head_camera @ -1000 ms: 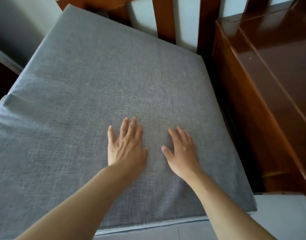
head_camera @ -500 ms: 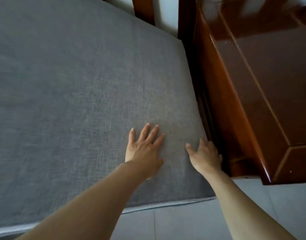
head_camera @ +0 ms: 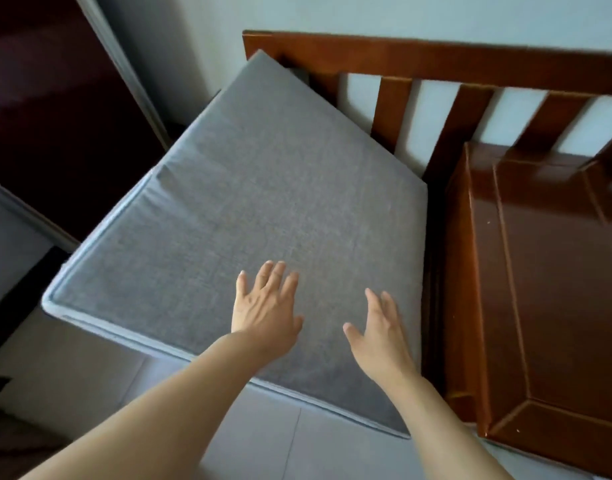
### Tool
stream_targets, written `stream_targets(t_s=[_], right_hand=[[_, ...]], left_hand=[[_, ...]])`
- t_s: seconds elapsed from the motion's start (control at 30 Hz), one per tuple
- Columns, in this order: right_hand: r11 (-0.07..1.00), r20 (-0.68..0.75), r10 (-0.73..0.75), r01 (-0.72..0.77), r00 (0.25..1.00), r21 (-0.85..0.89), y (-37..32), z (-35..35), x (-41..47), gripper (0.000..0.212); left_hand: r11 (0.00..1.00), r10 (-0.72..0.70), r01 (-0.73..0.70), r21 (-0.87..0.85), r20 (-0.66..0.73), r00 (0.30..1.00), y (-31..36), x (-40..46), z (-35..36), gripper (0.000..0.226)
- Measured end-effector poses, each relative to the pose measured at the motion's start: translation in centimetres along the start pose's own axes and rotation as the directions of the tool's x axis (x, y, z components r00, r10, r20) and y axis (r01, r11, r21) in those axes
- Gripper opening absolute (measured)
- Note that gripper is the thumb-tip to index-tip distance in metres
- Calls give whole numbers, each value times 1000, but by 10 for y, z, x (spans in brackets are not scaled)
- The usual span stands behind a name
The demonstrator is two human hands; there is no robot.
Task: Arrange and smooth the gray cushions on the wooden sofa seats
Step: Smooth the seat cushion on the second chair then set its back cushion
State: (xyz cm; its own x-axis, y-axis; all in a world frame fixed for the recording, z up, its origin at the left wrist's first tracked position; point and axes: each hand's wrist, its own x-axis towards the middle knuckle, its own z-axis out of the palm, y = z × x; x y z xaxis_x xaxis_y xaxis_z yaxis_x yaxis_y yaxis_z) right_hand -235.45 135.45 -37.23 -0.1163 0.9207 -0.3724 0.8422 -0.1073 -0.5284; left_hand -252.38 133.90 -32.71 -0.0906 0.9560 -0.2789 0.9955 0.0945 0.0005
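Gray cushion (head_camera: 263, 209) under my flat, spread left hand (head_camera: 266, 310) and right hand (head_camera: 380, 334): smoothing underway; next, sweep toward twelve o'clock.

I am facing a pale, plain wall (head_camera: 366, 15) that is taking soft, even light. A dark panel (head_camera: 48, 109) with a light frame strip (head_camera: 124, 74) is standing at my far left. Pale floor tiles (head_camera: 90, 368) are lying below me, with one grout line (head_camera: 294, 445) running toward me. A slatted wooden backrest (head_camera: 436, 60) is standing against the wall, and the wall is showing between its slats. At my right, a glossy brown wooden surface (head_camera: 557, 271) is reflecting the light.
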Motion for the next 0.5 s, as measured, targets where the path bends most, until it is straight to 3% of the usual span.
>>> stream_targets(t_s=[0.3, 0.5], right_hand=[[933, 49, -308, 312, 950, -180, -141, -22, -36, 79], [878, 130, -404, 424, 906, -224, -241, 10, -51, 89]], left_hand=[[952, -265, 243, -188, -103, 959, -108, -65, -58, 75], [915, -324, 274, -296, -135, 936, -190, -80, -69, 71]])
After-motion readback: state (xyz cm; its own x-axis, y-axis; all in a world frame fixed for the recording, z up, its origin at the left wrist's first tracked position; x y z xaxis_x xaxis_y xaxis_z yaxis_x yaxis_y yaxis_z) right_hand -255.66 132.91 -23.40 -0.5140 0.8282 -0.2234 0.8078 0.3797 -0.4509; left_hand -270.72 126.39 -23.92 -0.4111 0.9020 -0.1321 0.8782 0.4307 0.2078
